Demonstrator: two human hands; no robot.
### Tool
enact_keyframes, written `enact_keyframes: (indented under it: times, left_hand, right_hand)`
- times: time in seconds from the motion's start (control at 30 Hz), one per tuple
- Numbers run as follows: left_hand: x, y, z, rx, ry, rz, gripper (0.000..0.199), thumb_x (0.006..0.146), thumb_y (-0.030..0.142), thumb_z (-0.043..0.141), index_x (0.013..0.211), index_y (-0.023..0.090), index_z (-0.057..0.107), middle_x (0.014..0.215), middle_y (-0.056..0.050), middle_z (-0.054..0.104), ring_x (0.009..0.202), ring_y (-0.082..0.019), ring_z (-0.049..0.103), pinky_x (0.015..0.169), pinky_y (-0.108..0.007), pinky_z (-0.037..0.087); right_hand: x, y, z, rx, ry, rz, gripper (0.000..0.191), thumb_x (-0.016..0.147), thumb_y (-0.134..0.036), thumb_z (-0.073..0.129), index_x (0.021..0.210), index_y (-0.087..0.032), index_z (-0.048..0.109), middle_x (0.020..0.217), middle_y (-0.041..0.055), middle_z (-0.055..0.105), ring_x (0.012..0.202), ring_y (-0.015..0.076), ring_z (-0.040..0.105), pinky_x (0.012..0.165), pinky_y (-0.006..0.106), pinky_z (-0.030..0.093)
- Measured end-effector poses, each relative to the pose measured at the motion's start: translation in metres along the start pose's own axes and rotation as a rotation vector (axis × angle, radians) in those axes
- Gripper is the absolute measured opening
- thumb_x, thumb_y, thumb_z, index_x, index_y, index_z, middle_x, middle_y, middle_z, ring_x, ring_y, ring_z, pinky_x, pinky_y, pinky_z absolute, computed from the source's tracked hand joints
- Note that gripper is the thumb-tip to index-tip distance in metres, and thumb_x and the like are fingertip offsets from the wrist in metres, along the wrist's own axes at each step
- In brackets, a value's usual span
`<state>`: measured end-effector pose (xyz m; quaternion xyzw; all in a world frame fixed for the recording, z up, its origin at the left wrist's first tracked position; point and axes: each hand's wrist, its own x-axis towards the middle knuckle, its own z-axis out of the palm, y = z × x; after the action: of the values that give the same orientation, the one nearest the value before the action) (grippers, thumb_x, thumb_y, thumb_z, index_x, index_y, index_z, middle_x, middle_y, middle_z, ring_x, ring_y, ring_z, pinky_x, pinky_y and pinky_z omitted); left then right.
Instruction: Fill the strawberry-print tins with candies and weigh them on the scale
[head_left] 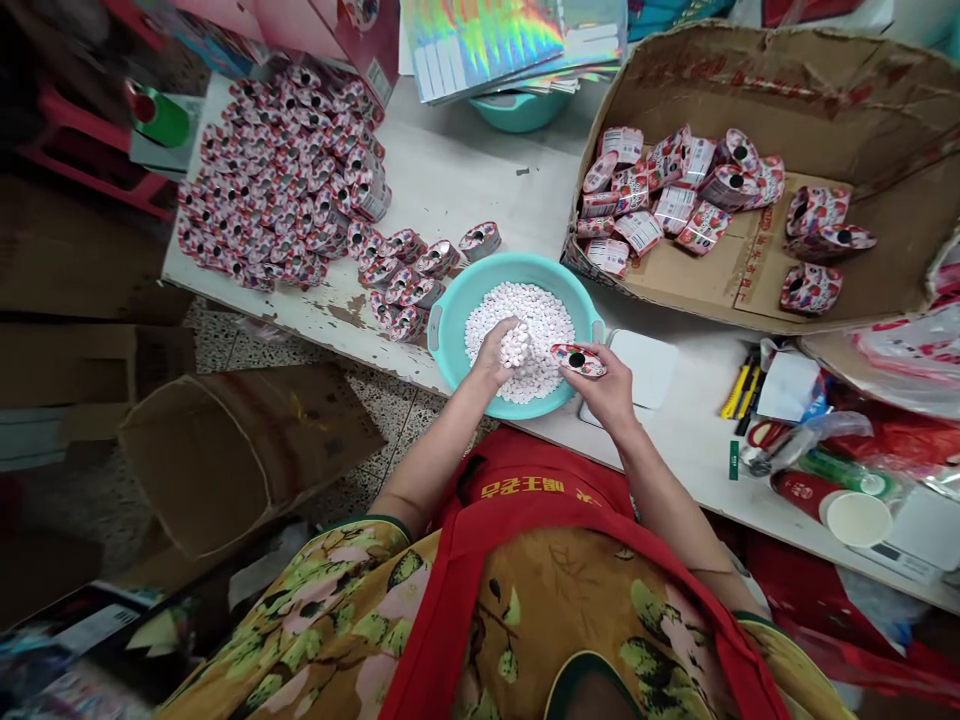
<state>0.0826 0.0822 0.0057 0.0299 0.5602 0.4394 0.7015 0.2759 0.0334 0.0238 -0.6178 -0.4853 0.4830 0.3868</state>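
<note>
A turquoise basin (448,303) full of small white candies (553,308) stands at the table's front edge. Over its left part, my left hand (496,352) is cupped around a heap of these candies. At the basin's right side my right hand (606,388) grips a small oval tin (579,361) printed in red and white, with a dark round hole in its top. The two hands are apart, with the tin a little right of the heap. Behind the basin, several similar tins (437,259) stand in a loose group to the left.
Many more tins (270,180) stand packed at the left table end. A cardboard box (757,290) at the right holds several tins. A white scale (643,368) sits right of the basin. Yellow cutters (739,388) and a paper cup (857,518) lie farther right. An open carton (247,450) is on the floor.
</note>
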Motion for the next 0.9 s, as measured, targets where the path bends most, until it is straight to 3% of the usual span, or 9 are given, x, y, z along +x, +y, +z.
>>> enact_keyframes:
  times: [0.13,0.3,0.57,0.73,0.9]
  left_hand:
    - [-0.021,0.010,0.022,-0.096,-0.170,0.229,0.031,0.076,0.043,0.069,0.079,0.020,0.050,0.062,0.003,0.053,0.047,-0.010,0.052,0.046,-0.022,0.045]
    - [-0.028,0.005,0.031,-0.019,-0.112,0.430,0.039,0.081,0.053,0.066,0.076,0.019,0.049,0.081,-0.003,0.064,0.065,-0.014,0.065,0.061,-0.027,0.055]
    - [-0.018,0.002,0.035,0.016,-0.080,0.502,0.038,0.082,0.047,0.074,0.075,0.019,0.050,0.065,0.004,0.054,0.055,-0.010,0.058,0.057,-0.025,0.049]
    - [-0.017,0.001,0.045,0.062,-0.047,0.512,0.045,0.083,0.049,0.076,0.069,0.019,0.047,0.063,0.004,0.051,0.052,-0.008,0.053,0.052,-0.023,0.044]
    - [-0.016,0.002,0.053,0.085,-0.025,0.471,0.048,0.086,0.054,0.074,0.068,0.020,0.046,0.061,0.005,0.047,0.050,-0.009,0.050,0.050,-0.024,0.042]
  right_hand:
    - [0.002,0.000,0.031,-0.166,-0.086,-0.135,0.035,0.075,-0.037,0.073,0.108,-0.024,0.071,0.113,0.0061,0.073,0.108,0.0275,0.068,0.098,0.042,0.053]
    - [0.008,-0.001,0.056,-0.243,-0.127,-0.118,0.034,0.074,-0.029,0.068,0.107,-0.023,0.068,0.115,0.0064,0.072,0.109,0.0294,0.067,0.096,0.043,0.052]
    - [0.011,-0.002,0.059,-0.294,-0.103,-0.072,0.035,0.073,-0.033,0.068,0.106,-0.021,0.068,0.108,0.0067,0.073,0.101,0.0301,0.068,0.088,0.041,0.053]
    - [0.010,-0.008,0.055,-0.287,-0.063,-0.072,0.041,0.071,-0.028,0.068,0.111,-0.023,0.068,0.115,0.0063,0.072,0.107,0.0305,0.067,0.092,0.042,0.053]
    - [0.008,-0.011,0.052,-0.344,-0.073,-0.072,0.029,0.072,-0.032,0.070,0.099,-0.022,0.067,0.105,0.0073,0.073,0.096,0.0293,0.067,0.083,0.039,0.053]
